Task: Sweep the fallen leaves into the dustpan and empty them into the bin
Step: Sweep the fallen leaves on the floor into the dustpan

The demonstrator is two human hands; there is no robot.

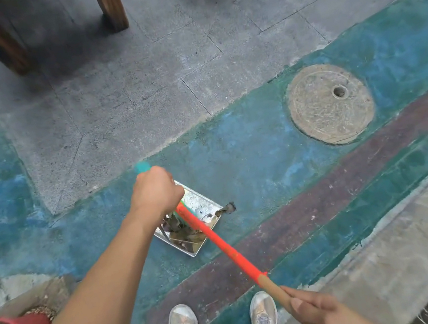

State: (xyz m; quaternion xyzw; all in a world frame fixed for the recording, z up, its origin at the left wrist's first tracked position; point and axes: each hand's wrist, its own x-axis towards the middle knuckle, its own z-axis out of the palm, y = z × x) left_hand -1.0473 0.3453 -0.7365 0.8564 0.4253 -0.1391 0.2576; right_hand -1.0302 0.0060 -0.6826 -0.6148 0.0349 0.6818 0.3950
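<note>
Both hands grip handles, left hand point(154, 191) on the dustpan point(200, 206) handle, right hand point(319, 310) on the broom point(220, 244); sweeping seems nearly done, with one leaf point(227, 208) at the lip needing a push in.

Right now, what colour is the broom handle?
Bright orange-red broom handle, turning bare tan near the right hand; the head view shows it.

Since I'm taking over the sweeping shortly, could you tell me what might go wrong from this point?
One leaf lies just outside the dustpan rim; a careless stroke could push it away rather than in. The dry leaves in the pan sit loose near its open side, so lifting with the left hand tilted could spill them. The broom handle, held far back by the right hand, may be hard to steer.
</note>
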